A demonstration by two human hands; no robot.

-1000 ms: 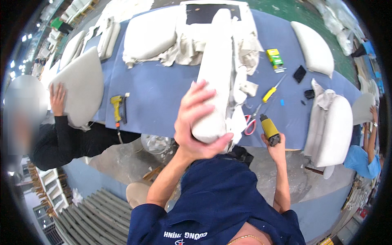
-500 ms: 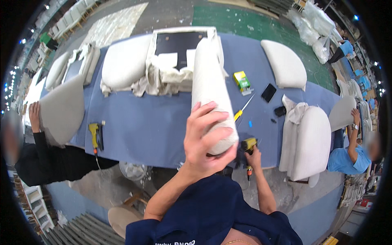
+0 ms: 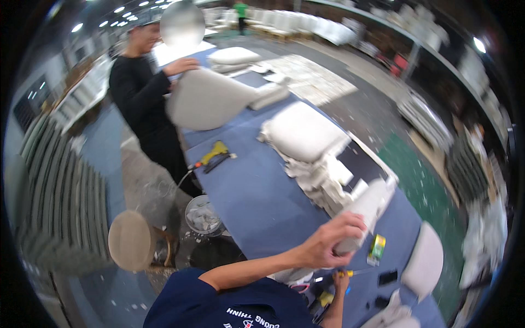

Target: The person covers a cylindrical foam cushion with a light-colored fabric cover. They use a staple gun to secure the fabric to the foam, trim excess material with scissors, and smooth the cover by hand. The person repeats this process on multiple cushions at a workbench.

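Observation:
My left hand (image 3: 340,235) is closed round the near end of a padded, off-white upholstered panel (image 3: 374,202), holding it tilted above the table. Just below it, my right hand (image 3: 340,283) has its fingers closed at the yellow handle of a screwdriver (image 3: 346,273), whose thin shaft points right. A yellow staple gun (image 3: 326,298) lies beside my right wrist, partly hidden. Past the panel, a frame with a black backing (image 3: 358,164) rests under loose fabric (image 3: 314,183) and a white cushion (image 3: 307,131).
On the blue table (image 3: 249,202) lie a second staple gun (image 3: 213,156), a yellow-green box (image 3: 377,249), a phone (image 3: 388,277) and a cushion (image 3: 424,262). A co-worker (image 3: 143,98) holds a grey panel (image 3: 210,101). A scrap bucket (image 3: 202,216) and round stool (image 3: 131,240) stand left.
The view has swung to the left. My right hand has left the staple gun and moved to the screwdriver. My left hand still grips the panel.

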